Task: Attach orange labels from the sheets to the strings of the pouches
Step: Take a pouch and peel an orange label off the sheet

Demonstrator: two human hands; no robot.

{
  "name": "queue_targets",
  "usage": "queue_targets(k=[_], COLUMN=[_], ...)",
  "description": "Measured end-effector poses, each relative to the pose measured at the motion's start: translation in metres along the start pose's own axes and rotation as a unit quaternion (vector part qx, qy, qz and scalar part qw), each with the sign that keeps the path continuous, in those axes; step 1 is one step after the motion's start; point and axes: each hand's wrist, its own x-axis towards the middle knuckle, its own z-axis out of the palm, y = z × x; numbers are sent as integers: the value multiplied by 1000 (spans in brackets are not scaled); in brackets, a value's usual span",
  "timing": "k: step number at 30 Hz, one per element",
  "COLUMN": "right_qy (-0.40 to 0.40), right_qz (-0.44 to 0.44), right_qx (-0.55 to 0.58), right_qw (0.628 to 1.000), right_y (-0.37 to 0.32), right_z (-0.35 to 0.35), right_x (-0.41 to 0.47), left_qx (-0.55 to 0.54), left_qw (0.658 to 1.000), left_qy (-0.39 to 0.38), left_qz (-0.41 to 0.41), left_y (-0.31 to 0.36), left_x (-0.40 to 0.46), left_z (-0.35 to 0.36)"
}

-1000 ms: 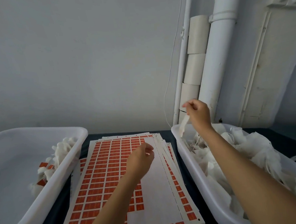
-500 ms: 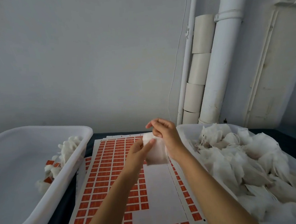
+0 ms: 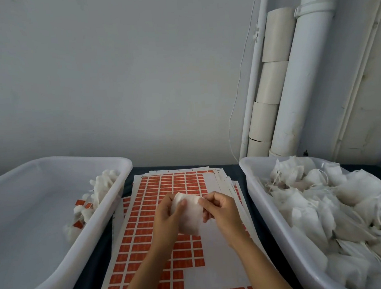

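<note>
Hands share one white pouch (image 3: 188,214) above the label sheets (image 3: 158,214); left hand (image 3: 167,213) thumb presses it; right hand (image 3: 221,210) grip pinches its top edge.

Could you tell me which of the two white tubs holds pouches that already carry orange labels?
The left tub: orange labels show among its few pouches; the right tub holds only plain white ones.

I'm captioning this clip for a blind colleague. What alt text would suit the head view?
Both hands, left and right, hold one white pouch above a stack of label sheets with many orange labels left. A right tub is heaped with unlabelled pouches; a left tub holds a few labelled ones.
</note>
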Motion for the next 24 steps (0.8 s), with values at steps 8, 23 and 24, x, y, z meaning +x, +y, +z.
queue_targets(k=[8,23,24], right_qy=[-20,3,10], right_qz=[-3,-217,-220], right_qx=[31,-246,-247], right_qw=[999,945,944], right_y=[8,16,16], right_z=[6,10,10], right_x=[-6,-17,-17], left_qx=[91,200,189], left_qw=[991,972,974], left_qy=[-90,-48,-43], left_qz=[-38,117,121], left_y=[-4,-10,-10], left_x=[-1,-2,-2], left_z=[-5,-3,-3])
